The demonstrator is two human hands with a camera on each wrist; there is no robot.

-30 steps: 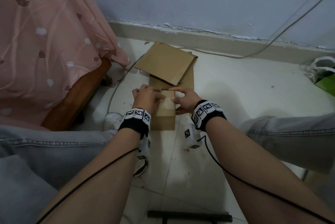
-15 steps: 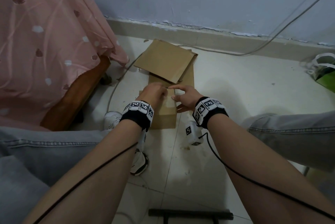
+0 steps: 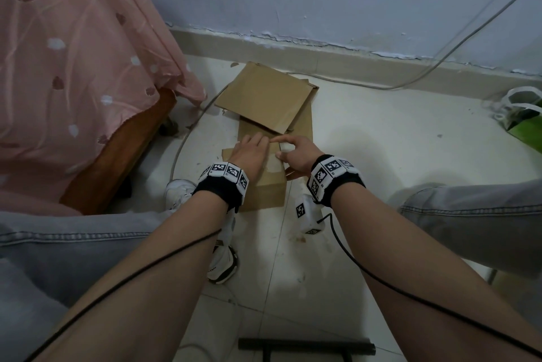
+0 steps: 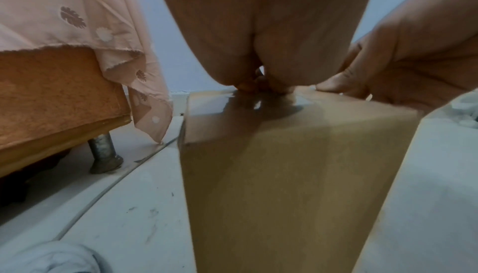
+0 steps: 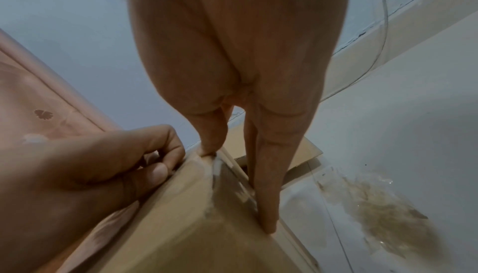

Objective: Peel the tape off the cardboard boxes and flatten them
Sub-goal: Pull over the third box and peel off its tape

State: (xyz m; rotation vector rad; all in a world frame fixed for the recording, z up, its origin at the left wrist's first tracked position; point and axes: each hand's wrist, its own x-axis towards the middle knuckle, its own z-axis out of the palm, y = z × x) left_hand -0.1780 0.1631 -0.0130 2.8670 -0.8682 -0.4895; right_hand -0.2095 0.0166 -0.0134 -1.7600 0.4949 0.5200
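A small closed cardboard box (image 3: 269,188) stands on the floor between my legs, with clear glossy tape (image 3: 271,167) across its top. My left hand (image 3: 252,153) lies over the top, its fingers curled round the far edge. My right hand (image 3: 293,153) holds the box's right side, thumb on the top by the tape (image 5: 227,185) and fingers straight down the side wall. Its forefinger reaches left to the left fingertips. The left wrist view shows the box (image 4: 284,175) and its shiny tape (image 4: 245,113) below my left hand (image 4: 258,32). The right wrist view shows my left hand (image 5: 90,165) gripping the edge.
Two flattened cardboard sheets (image 3: 264,97) lie just beyond the box. A bed with a pink cloth (image 3: 73,68) and wooden frame (image 3: 117,156) stands left. A cable (image 3: 410,86) runs along the wall. A green bag (image 3: 525,127) sits far right. Peeled tape (image 5: 375,205) lies on the floor.
Both hands have slid toward the box's far edge. The left fingers now reach over it, and the right forefinger has stretched left to meet them.
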